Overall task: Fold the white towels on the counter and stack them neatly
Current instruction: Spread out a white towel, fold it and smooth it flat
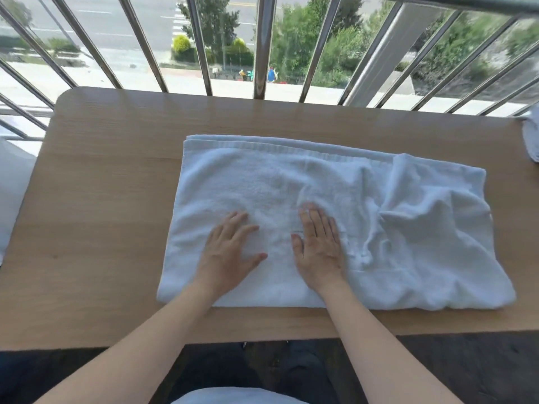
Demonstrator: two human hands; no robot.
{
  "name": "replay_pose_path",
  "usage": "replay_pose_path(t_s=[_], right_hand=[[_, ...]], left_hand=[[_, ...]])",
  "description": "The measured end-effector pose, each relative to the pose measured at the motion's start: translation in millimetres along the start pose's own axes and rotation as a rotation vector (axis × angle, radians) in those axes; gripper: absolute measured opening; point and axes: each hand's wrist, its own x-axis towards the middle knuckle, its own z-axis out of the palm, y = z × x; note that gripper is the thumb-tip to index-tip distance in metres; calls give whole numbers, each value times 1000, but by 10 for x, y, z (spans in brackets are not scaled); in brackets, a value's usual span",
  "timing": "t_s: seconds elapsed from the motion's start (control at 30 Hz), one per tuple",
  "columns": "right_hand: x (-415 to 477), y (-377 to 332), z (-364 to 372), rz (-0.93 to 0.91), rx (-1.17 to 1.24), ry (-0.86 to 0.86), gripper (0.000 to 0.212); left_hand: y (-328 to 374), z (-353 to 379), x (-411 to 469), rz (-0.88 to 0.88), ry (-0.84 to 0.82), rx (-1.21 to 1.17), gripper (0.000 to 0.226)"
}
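Head view looks down on a large white terry towel (262, 176) lying across a light wooden desk (102, 170), right of the desk's middle. The towel is doubled over: two layers show along its far edge, where a woven band runs the length of the top layer. Its left half lies smooth and flat, while its right half is rumpled, with deep creases fanning out from a pinched spot and a loose flap at the far right corner.

The person's left hand (230, 252) rests palm down on the smooth part, its fingers (239, 220) straight and spread apart. The right hand (319, 246) lies flat just beside it, fingers (315, 217) straight and close together, at the start of the wrinkles. Neither hand grips the cloth.

The towel's near edge runs close to the near edge of the desk, leaving only a thin strip of wood. A broad stretch of bare wood lies to the left, up to the rounded far-left corner, and a narrower band lies beyond the towel's far edge. Slanted metal railing bars (262, 48) stand just past that far edge. At the right border part of another white towel (532, 135) sits on the desk, apart from the big towel's right end.
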Motion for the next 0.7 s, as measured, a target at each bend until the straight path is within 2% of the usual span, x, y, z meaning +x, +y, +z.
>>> replay_pose_path(t_s=[0.13, 0.23, 0.33, 0.4, 0.5, 0.7], right_hand=[[-23, 385, -233, 73, -46, 108, 54], [-6, 700, -390, 150, -80, 181, 56], [-16, 1044, -456, 236, -51, 174, 50], [-65, 1259, -479, 220, 0, 106, 52], [-141, 1515, -565, 106, 19, 65, 52], [-148, 2092, -903, 97, 62, 192, 41]], left_hand=[[550, 403, 302, 74, -69, 38, 63], [1015, 667, 551, 211, -77, -48, 52], [1487, 926, 747, 248, -150, -88, 51], [1679, 1098, 795, 221, -212, -42, 53], [1730, 1275, 773, 215, -240, 175, 59], [1760, 1301, 782, 196, -235, 303, 61]])
